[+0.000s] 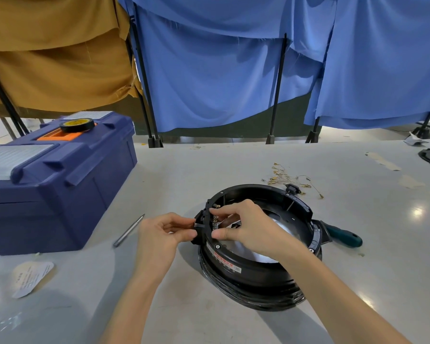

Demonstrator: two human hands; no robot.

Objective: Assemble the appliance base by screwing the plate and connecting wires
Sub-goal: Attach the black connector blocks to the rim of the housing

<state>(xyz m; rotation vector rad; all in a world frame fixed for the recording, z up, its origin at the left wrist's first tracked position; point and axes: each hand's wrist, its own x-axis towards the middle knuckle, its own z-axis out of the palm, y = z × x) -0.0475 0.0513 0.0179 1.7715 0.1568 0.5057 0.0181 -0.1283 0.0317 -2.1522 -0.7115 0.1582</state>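
1. Fingers [184, 236] of my left hand [159, 237] pinch a black connector [199, 226] on the appliance base [258, 271], frame centre.
2. My right hand [246, 227] pinches terminals [215, 224] inside the rim.
3. Wires [291, 178] lie beyond, toward the upper right.

The appliance base [258, 266] is set on the table [209, 165], mid-front. A toolbox [55, 189] is placed to its left, with a tape roll [77, 125] laid on the lid. A metal rod [129, 230] is laid between toolbox and base. The wires [291, 178] are scattered behind the base, a screwdriver [343, 237] just right of it, a paper card [31, 278] before the toolbox.
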